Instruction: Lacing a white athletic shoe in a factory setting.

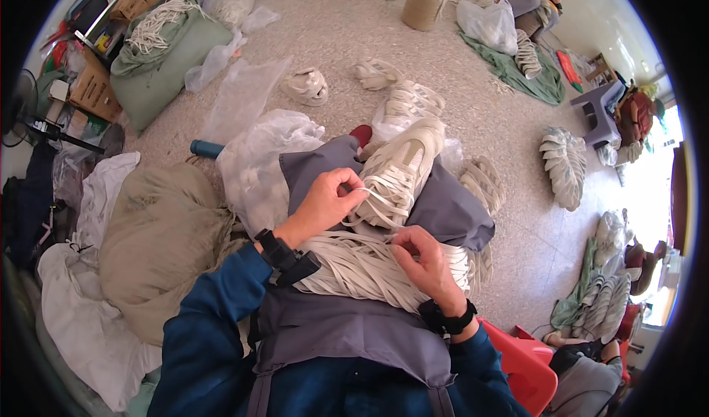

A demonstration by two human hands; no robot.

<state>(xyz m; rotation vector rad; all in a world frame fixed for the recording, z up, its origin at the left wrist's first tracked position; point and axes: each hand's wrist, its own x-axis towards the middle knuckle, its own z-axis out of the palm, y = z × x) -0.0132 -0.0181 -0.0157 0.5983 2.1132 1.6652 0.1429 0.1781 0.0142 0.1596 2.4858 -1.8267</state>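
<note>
A cream-coloured shoe (408,153) rests between my knees, its toe pointing away from me and its opening towards me. Pale flat shoelaces (381,198) run across its front. At the shoe's left side, my left hand (329,201) pinches one shoelace between thumb and forefinger. My right hand (428,264) is curled just below the shoe's near end, thumb and forefinger together on a lace end, partly hidden. Across my lap, under both hands, lies a thick bundle of loose cream shoelaces (351,268). A grey apron (354,327) covers my lap and legs.
More cream shoes (413,101) lie beyond my knees, with a strung row of shoes (563,167) to the right. Clear plastic bags (260,162) and a khaki sack (159,247) sit left. A red stool (526,369) is by my right elbow. Other people sit at the right.
</note>
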